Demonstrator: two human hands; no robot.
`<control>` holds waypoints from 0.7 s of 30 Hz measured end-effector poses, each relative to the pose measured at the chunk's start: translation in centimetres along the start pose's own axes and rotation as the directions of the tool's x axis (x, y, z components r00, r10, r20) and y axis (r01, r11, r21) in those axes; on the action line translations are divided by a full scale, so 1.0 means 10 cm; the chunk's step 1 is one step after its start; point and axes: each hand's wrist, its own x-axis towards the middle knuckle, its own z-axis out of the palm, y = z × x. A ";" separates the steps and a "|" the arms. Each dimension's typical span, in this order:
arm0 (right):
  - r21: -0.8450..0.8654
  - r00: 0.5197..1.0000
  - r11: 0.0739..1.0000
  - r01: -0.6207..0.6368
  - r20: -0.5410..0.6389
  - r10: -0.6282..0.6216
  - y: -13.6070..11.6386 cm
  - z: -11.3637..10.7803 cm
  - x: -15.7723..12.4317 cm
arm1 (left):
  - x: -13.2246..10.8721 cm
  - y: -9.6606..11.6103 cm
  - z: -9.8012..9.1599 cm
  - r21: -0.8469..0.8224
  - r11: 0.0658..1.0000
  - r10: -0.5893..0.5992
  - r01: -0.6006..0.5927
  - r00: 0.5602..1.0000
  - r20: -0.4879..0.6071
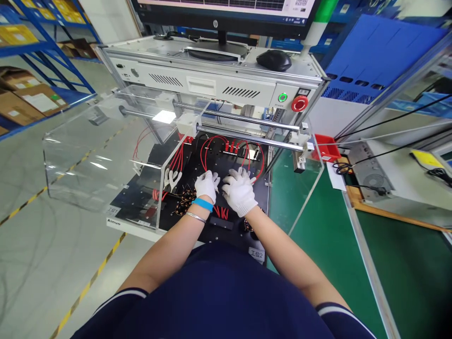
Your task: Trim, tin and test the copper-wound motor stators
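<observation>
My left hand (pixel 206 185), in a white glove with a blue wristband, is closed above the black work plate (pixel 219 162). Red wires (pixel 202 155) run down from a terminal block into its fingertips, where a white clip end seems to be pinched. Close by on the right, my gloved right hand (pixel 240 190) has its fingers bent inward, with more red wires leading to it. What those fingers grip is hidden. White clips (pixel 173 179) on red wires lie left of my left hand. Dark wound coils (pixel 185 202) sit beside its wrist.
A clear acrylic cover (pixel 102 160) stands at the left, and metal rods (pixel 247 122) cross behind my hands. Farther back are a red emergency stop button (pixel 300 103), a mouse (pixel 274 60) and a monitor (pixel 226 21). At the right is a red bin (pixel 325 147).
</observation>
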 end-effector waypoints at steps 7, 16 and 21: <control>-0.017 0.999 1.000 -0.007 -0.047 0.006 0.00 0.04 0.00 | -0.04 -0.07 0.02 -0.047 0.999 -0.001 0.001 1.000 -0.009; -0.011 1.000 1.000 -0.005 -0.029 0.005 -0.04 -0.02 0.01 | -0.09 -0.02 0.05 0.064 0.998 0.009 -0.009 1.000 -0.009; 0.072 0.985 0.996 -0.044 -0.166 0.055 -0.02 -0.21 -0.29 | -0.79 0.36 -0.32 0.169 0.980 0.095 -0.108 0.992 0.084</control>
